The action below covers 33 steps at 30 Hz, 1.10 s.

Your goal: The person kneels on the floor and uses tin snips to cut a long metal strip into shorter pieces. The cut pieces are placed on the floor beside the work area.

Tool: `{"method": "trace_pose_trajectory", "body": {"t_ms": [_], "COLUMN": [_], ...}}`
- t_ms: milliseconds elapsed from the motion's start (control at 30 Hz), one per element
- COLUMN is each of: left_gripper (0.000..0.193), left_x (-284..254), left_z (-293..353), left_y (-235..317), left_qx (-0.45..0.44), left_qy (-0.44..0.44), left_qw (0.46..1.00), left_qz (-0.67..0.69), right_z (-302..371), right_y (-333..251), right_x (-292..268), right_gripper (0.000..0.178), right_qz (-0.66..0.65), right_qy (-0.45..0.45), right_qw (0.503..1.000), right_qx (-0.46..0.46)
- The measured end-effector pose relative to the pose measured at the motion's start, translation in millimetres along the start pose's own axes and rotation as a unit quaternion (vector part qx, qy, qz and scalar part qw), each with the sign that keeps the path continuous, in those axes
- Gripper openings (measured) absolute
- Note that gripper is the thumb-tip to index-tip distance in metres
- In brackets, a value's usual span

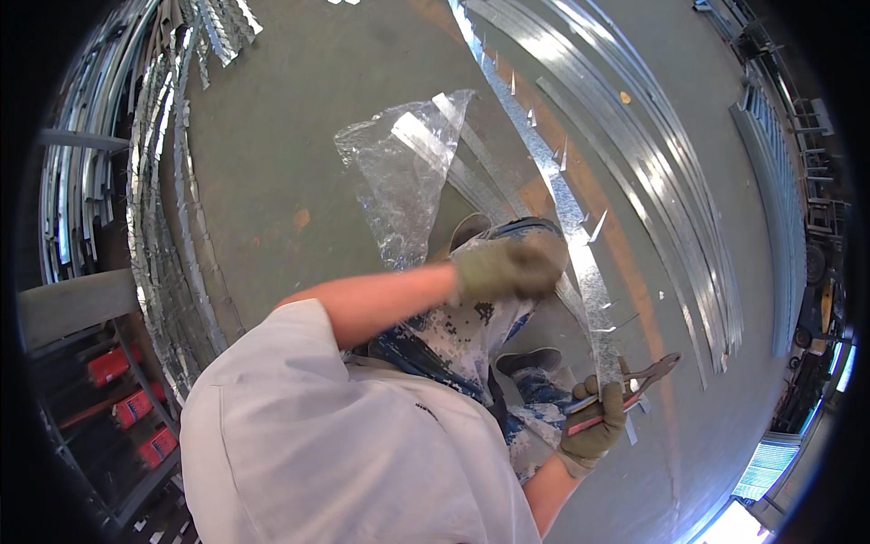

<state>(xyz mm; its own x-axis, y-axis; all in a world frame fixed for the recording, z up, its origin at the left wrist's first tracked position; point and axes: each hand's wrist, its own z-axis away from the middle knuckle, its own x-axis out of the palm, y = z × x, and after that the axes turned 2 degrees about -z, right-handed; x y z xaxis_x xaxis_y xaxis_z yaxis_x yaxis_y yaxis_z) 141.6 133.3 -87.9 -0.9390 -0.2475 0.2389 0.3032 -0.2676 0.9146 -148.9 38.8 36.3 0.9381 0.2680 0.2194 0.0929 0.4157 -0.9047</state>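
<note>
My right hand (594,431), in an olive work glove, is closed around the handles of pliers (648,372) with red and blue grips. Their dark jaws point up and to the right. Along that glove runs the near end of a long galvanized metal strip (573,222), with thin tabs bent up along its edge. Whether the fingers also grip the strip cannot be made out. My left hand (507,270), in a matching glove, is over my bent knee, left of the strip. Motion smears its fingers, so what they hold, if anything, is unclear.
Clear plastic film (394,172) lies over flat metal pieces (467,177) on the floor. Long shiny strips (634,136) lie to the right, with blue-grey profiles (770,199) beyond. Jagged metal strips (163,208) and a rack with red boxes (136,408) stand left.
</note>
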Motion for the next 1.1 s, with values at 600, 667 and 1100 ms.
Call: {"method": "trace_pose_trajectory", "body": {"t_ms": [600,667,1100], "left_gripper": [0.086,0.061,0.019], "left_x": [-252.9,-258.5,-152.1], "left_z": [-120.4,-121.2,-33.6], "left_y": [-342.1,-354.3,-70.4], "left_qx": [-0.42,-0.379,0.142], "left_qy": [0.4,0.394,0.293], "left_qw": [0.737,0.75,0.903], "left_qz": [-0.348,-0.372,-0.28], "right_z": [14.1,17.0,16.8], "right_y": [-29.6,-32.2,-50.9], "right_x": [-18.9,-10.3,5.6], "right_gripper": [0.067,0.067,0.071], "right_qz": [0.054,0.067,-0.091], "right_qy": [0.21,0.208,-0.073], "right_qw": [0.973,0.972,0.993], "right_qx": [0.082,0.086,0.016]}}
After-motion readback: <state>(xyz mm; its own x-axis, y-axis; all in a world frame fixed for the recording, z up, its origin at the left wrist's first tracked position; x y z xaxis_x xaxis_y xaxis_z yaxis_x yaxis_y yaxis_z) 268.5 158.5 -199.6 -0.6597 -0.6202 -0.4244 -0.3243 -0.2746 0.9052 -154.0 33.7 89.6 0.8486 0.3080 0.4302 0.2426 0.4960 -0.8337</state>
